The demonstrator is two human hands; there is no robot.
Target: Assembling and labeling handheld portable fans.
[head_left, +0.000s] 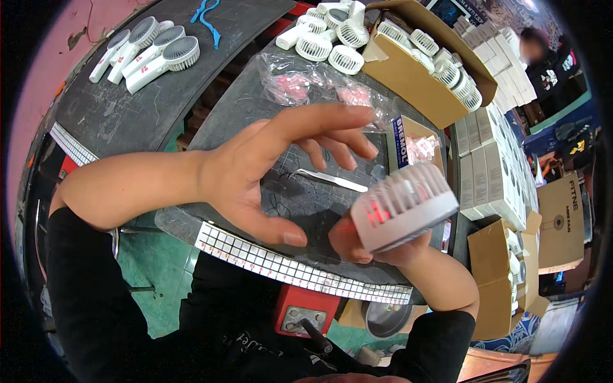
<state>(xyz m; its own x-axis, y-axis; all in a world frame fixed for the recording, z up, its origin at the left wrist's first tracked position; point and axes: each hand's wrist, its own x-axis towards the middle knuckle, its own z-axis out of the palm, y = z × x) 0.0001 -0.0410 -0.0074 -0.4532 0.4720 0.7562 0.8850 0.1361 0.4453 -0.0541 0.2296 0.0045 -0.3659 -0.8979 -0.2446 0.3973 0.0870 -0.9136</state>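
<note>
My right hand (348,240) grips a white handheld fan (405,214), its ribbed grille head turned up and a red light glowing inside. The fan looks a little smeared, and its handle is hidden from me. To the left, my left hand (246,169) hovers over the dark worktable with nothing in it, thumb and fingers spread apart. A pair of silver tweezers (335,182) lies on the table between the two hands. Beyond the left fingers rest clear plastic bags (290,86) of small pink and white pieces.
A small open box (397,143) of pinkish packets stands by the table's right side. Farther back are a pile of white fans (314,46) and a cardboard box (408,83) full of them. More fans (150,54) lie on the left table. White cartons (495,166) are stacked at right.
</note>
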